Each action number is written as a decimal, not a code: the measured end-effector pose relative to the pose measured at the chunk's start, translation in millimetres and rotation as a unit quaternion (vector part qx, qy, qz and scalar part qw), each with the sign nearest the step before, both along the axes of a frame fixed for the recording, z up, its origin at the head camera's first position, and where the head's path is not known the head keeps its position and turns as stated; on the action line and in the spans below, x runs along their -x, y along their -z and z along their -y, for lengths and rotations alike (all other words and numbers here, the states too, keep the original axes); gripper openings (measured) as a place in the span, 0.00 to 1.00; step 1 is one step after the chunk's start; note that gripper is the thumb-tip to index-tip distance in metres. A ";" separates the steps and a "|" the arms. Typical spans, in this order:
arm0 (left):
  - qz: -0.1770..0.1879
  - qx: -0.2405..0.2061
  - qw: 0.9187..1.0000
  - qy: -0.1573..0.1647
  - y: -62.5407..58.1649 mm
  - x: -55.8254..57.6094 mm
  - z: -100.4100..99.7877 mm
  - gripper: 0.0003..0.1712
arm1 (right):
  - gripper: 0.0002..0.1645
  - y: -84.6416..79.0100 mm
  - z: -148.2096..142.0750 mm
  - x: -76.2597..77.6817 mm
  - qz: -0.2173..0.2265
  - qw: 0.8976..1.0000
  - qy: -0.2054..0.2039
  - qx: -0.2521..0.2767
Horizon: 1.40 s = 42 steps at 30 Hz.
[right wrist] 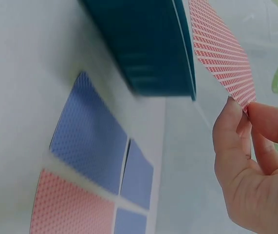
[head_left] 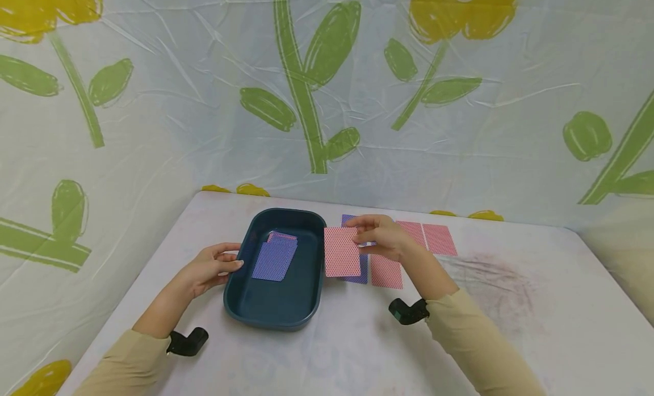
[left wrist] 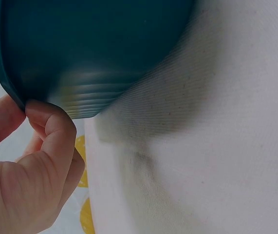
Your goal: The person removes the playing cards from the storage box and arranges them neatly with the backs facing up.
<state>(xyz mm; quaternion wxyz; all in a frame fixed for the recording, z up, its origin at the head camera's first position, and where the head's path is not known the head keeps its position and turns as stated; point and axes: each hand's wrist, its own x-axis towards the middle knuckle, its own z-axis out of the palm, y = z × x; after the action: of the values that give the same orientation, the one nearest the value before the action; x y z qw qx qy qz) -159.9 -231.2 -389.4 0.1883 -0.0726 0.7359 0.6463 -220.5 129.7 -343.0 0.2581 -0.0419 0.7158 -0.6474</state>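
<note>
My left hand is at the left rim of a dark teal tray, pinching it between thumb and finger in the left wrist view. Inside the tray lie blue-backed playing cards, with a red-backed card edge peeking out behind them. Held up by its right edge, a red-backed playing card is pinched between the thumb and fingers of my right hand. It is beside the tray's right rim, above the table. The right wrist view shows the pinched corner of this card close up.
Right of the tray, red-backed and blue-backed cards lie in rows on the white table. Among them are a blue card, a near red card and a far-right red card. A flower-patterned sheet hangs behind.
</note>
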 end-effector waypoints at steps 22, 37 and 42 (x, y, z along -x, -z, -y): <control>0.000 0.004 1.000 0.003 -1.2 1.3 0.1 0.33 | 0.18 16.1 -83.7 -8.3 0.021 0.999 0.027 -0.002; -0.008 0.002 1.000 0.007 0.2 3.0 1.0 0.32 | 0.17 24.6 -120.6 -12.5 0.053 0.997 0.046 -0.006; -0.005 0.006 1.000 0.003 1.6 2.4 1.1 0.33 | 0.18 30.1 -128.9 -12.5 0.058 0.997 0.046 -0.020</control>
<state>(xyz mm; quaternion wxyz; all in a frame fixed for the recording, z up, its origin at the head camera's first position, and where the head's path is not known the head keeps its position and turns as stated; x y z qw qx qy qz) -162.3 -232.3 -391.0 0.1862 -0.0680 0.7412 0.6413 -208.1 258.6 -373.0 0.2699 0.0339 0.7138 -0.6453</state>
